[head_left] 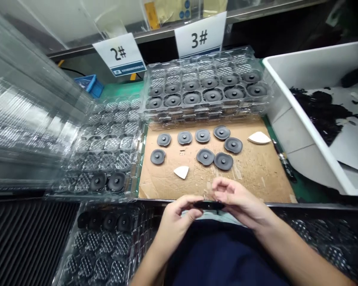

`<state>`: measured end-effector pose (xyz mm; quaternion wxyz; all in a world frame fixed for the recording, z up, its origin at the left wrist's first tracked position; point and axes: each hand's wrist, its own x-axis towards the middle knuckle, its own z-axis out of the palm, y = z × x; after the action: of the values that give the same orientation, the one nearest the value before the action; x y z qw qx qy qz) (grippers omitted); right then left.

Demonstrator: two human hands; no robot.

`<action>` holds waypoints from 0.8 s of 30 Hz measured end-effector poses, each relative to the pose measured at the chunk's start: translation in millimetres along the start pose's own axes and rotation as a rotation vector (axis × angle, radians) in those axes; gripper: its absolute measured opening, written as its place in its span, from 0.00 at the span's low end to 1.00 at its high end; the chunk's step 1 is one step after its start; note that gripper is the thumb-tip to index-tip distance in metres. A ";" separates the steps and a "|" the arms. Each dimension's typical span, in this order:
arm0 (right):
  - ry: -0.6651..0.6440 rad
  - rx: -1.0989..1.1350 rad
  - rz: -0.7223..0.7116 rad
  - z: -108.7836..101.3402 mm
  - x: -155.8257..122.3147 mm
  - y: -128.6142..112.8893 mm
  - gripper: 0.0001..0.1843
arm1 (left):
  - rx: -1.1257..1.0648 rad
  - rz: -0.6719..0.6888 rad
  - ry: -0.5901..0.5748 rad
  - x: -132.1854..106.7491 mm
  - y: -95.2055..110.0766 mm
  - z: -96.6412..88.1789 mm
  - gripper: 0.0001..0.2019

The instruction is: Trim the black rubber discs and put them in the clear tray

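As the person looked down at a worn cardboard sheet, their two bare hands were together just beyond its near edge, both clamped on one dark flat disc, seen edge-on. The left hand gripped one side of the disc, and the right hand held the other, its fingers curled above.

Eight matching grey discs, each with a raised centre, lay scattered on the cardboard, along with two white triangular pieces. A slim dark tool lay on a green mat to the right of the sheet.

Beyond the cardboard stood a stack of clear plastic trays, its top tray holding two rows of discs, under a white card reading 3#. To the left, a second clear tray held two discs in its nearest row, beneath a card reading 2#. Another clear tray sat near the person's left arm, with dark discs along its far row. On the right, a white bin held black scraps.
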<state>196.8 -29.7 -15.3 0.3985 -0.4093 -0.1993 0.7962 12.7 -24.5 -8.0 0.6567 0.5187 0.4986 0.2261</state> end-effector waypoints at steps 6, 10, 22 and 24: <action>0.021 -0.398 -0.029 0.0 10.9 46.6 0.14 | 0.011 -0.219 0.189 -35.1 -47.6 -31.1 0.23; 0.074 -1.225 -0.479 -19.9 32.7 57.0 0.13 | 0.209 -0.347 0.564 -97.1 -93.0 -89.3 0.19; 0.173 -1.548 -0.605 -40.1 53.3 75.8 0.16 | 0.680 -0.307 1.177 -157.9 -229.3 -125.7 0.14; 0.156 -1.571 -0.588 -37.1 52.9 73.9 0.15 | 0.728 -0.222 1.215 -158.3 -226.8 -118.8 0.15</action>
<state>173.6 -32.4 -110.7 0.2017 -0.5530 -0.7657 0.2593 -206.3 -180.7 -142.9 0.0674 0.4336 0.8696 0.2263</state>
